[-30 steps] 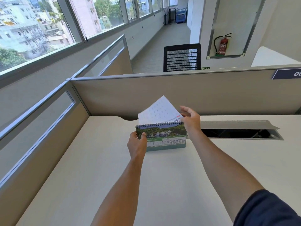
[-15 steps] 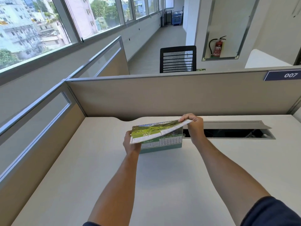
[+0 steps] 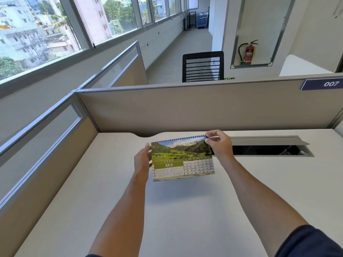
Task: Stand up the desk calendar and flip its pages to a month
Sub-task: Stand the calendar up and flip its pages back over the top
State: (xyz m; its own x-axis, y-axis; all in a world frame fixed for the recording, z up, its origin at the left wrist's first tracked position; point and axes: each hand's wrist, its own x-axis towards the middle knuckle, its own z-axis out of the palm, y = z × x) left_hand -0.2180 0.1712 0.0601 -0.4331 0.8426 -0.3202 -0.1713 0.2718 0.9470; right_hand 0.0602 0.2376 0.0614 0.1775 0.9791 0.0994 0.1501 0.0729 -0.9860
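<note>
The fingertips [image 3: 210, 136] of the right hand [image 3: 220, 145] are pressed together in a pinch on the top right corner of the desk calendar [image 3: 182, 158], right at the end of its blue spiral binding [image 3: 181, 138]. The left hand [image 3: 142, 160] holds the left edge of the calendar; its fingers are curled around that edge, the tips go behind the card, and I cannot tell how they lie there. The calendar is between the two hands, at about 12 o'clock from the person, and its front page faces the camera with a green mountain picture above and the word JULY with a grid of dates below. Its lower edge is close to the white desk [image 3: 185, 210], but I cannot tell if it touches the surface. Just beside the right hand, at about 3 o'clock from the calendar, an open cable tray [image 3: 269, 150] is set into the desk. A beige partition [image 3: 185, 108] stands behind the desk at 12 o'clock, and beyond it a black mesh chair [image 3: 203, 66] is visible.
</note>
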